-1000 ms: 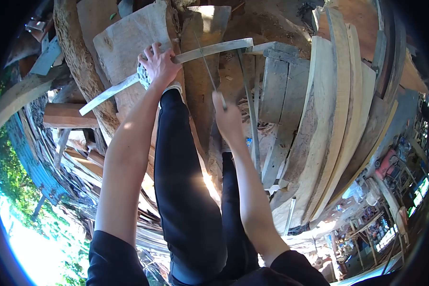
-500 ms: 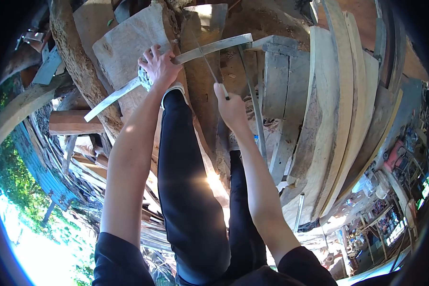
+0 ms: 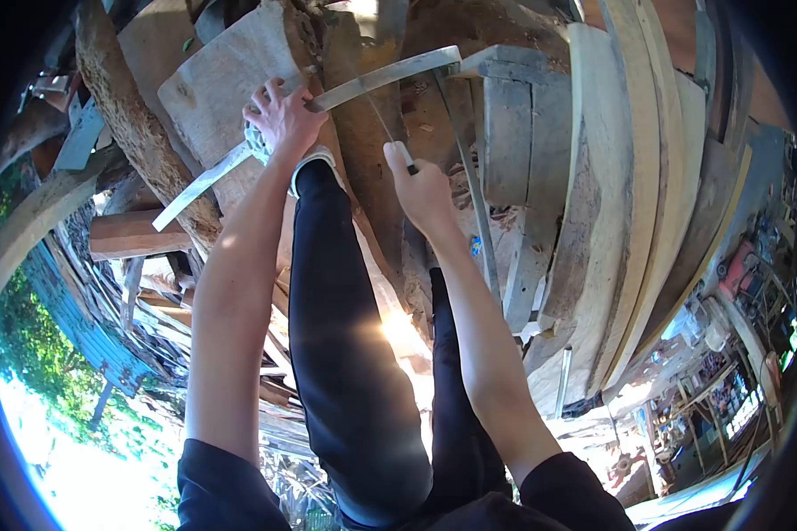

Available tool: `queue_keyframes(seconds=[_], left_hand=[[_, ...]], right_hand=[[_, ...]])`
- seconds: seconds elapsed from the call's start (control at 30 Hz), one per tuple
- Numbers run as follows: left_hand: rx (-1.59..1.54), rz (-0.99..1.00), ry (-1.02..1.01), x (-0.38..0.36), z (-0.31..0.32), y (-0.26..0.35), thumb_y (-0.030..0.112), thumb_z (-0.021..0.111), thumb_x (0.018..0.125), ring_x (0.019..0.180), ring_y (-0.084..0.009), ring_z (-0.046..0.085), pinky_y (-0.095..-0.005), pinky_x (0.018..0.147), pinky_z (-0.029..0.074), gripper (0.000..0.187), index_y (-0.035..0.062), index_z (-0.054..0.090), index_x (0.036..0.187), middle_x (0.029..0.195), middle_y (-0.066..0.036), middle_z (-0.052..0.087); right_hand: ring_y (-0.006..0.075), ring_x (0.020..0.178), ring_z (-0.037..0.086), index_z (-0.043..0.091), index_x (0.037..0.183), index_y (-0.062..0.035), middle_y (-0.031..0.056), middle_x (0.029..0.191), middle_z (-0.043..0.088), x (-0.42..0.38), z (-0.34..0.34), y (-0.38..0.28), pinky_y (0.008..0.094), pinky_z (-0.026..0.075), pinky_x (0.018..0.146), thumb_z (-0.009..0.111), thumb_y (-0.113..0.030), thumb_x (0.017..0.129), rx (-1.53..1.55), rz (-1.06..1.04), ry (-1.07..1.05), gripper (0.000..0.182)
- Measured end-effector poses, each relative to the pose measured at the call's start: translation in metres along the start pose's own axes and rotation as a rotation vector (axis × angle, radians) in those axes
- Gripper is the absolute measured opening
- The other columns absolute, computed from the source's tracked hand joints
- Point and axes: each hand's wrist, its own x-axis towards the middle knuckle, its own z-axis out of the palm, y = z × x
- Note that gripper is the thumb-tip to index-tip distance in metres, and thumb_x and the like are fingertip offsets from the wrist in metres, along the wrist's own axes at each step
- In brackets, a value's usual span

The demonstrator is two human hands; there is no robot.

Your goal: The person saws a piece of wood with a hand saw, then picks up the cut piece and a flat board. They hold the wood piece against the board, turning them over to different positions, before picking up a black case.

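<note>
A long pale wooden strip (image 3: 385, 75) lies slantwise across a broad plank (image 3: 230, 75). Across it, beside my leg, rests my left hand (image 3: 283, 119), fingers spread past the far edge and thumb along the strip, gripping it down. My left foot in a light shoe (image 3: 257, 142) shows partly under that hand. In my right hand (image 3: 421, 186), closed in a fist, is the pale and black handle of a handsaw. The saw's thin blade (image 3: 376, 108), seen nearly edge-on, points up and left and overlaps the strip right of my left hand.
Curved boards (image 3: 611, 212) stand stacked along the right. A rough log (image 3: 142, 115) and a squared timber block (image 3: 137, 232) lie to the left. Between my legs and the boards runs a narrow grey bar (image 3: 472, 190). Scrap wood is piled below left.
The view has shifted slightly. My right hand with the saw has moved a little up and left, and the blade reaches farther past the strip. My left hand stays on the strip.
</note>
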Motion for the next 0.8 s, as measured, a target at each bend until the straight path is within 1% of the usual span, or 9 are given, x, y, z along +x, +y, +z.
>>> queue_keyframes(seconds=[0.1, 0.17, 0.27, 0.33, 0.4, 0.5, 0.6, 0.7, 0.8], left_hand=[[0.007, 0.007, -0.003, 0.0, -0.001, -0.001, 0.039, 0.082, 0.064, 0.135, -0.034, 0.032, -0.0596, 0.109, 0.021, 0.039, 0.0252, 0.075, 0.1, 0.139, -0.006, 0.046], [0.015, 0.001, 0.005, 0.001, 0.0, -0.003, 0.038, 0.081, 0.065, 0.135, -0.0343, 0.032, -0.0595, 0.109, 0.021, 0.038, 0.0246, 0.075, 0.1, 0.139, -0.006, 0.046], [0.007, -0.002, 0.004, -0.001, -0.001, 0.002, 0.038, 0.081, 0.065, 0.134, -0.0346, 0.033, -0.0596, 0.109, 0.021, 0.038, 0.0238, 0.076, 0.099, 0.138, -0.007, 0.046], [0.012, 0.004, 0.016, 0.001, 0.002, 0.003, 0.038, 0.081, 0.065, 0.135, -0.0345, 0.033, -0.0596, 0.109, 0.021, 0.038, 0.0238, 0.075, 0.1, 0.138, -0.007, 0.046], [0.035, 0.022, 0.015, 0.0, 0.0, -0.002, 0.038, 0.08, 0.065, 0.135, -0.0345, 0.033, -0.0596, 0.109, 0.021, 0.038, 0.0238, 0.075, 0.1, 0.138, -0.007, 0.046], [0.001, 0.017, 0.015, 0.002, -0.003, 0.003, 0.038, 0.081, 0.065, 0.135, -0.0345, 0.033, -0.0598, 0.109, 0.021, 0.038, 0.0238, 0.075, 0.099, 0.137, -0.007, 0.046], [0.013, 0.022, 0.013, 0.001, 0.002, -0.002, 0.038, 0.081, 0.064, 0.135, -0.0344, 0.033, -0.0598, 0.109, 0.02, 0.038, 0.0244, 0.075, 0.099, 0.138, -0.007, 0.046], [0.014, 0.009, 0.012, 0.001, 0.003, -0.002, 0.038, 0.081, 0.064, 0.134, -0.0345, 0.033, -0.06, 0.109, 0.02, 0.038, 0.0248, 0.075, 0.099, 0.138, -0.007, 0.046], [0.016, 0.02, -0.001, 0.0, 0.001, -0.001, 0.039, 0.081, 0.065, 0.135, -0.0347, 0.033, -0.0605, 0.11, 0.019, 0.037, 0.0255, 0.075, 0.099, 0.138, -0.007, 0.046]], right_hand=[[0.0431, 0.091, 0.068, 0.07, 0.096, 0.0016, 0.029, 0.087, 0.068, -0.068, -0.01, 0.031, 0.0461, 0.051, 0.082, 0.053, -0.063, 0.093, 0.161, -0.092, 0.085, 0.067], [0.0435, 0.089, 0.068, 0.07, 0.095, 0.0019, 0.0286, 0.085, 0.068, -0.121, -0.026, 0.051, 0.0462, 0.051, 0.082, 0.054, -0.061, 0.094, 0.186, 0.033, 0.039, 0.065], [0.0439, 0.089, 0.068, 0.069, 0.095, 0.003, 0.0289, 0.084, 0.067, -0.095, -0.035, 0.029, 0.0465, 0.051, 0.082, 0.053, -0.063, 0.094, -0.002, 0.155, -0.09, 0.068], [0.0463, 0.094, 0.067, 0.07, 0.097, 0.0042, 0.0317, 0.088, 0.067, -0.032, -0.015, 0.016, 0.0479, 0.051, 0.083, 0.051, -0.065, 0.093, 0.065, 0.051, -0.061, 0.072], [0.0489, 0.099, 0.065, 0.07, 0.099, 0.0053, 0.0351, 0.093, 0.066, 0.024, -0.004, -0.015, 0.0494, 0.051, 0.085, 0.05, -0.067, 0.092, 0.035, 0.059, -0.109, 0.075], [0.0497, 0.102, 0.064, 0.07, 0.1, 0.0044, 0.0364, 0.097, 0.065, -0.011, 0.003, -0.008, 0.0499, 0.05, 0.086, 0.05, -0.067, 0.092, 0.069, -0.008, 0.003, 0.075], [0.0466, 0.092, 0.067, 0.07, 0.094, 0.0037, 0.0325, 0.087, 0.066, -0.084, -0.021, 0.014, 0.0456, 0.051, 0.083, 0.054, -0.064, 0.092, 0.082, 0.114, -0.045, 0.07], [0.0455, 0.088, 0.067, 0.07, 0.092, 0.0042, 0.0302, 0.083, 0.066, -0.087, -0.03, 0.02, 0.0444, 0.051, 0.081, 0.055, -0.063, 0.093, 0.08, 0.138, -0.076, 0.068], [0.0466, 0.092, 0.067, 0.07, 0.092, 0.0041, 0.0315, 0.087, 0.066, -0.013, -0.012, 0.0, 0.0476, 0.051, 0.082, 0.053, -0.064, 0.093, 0.079, 0.049, -0.047, 0.07]])
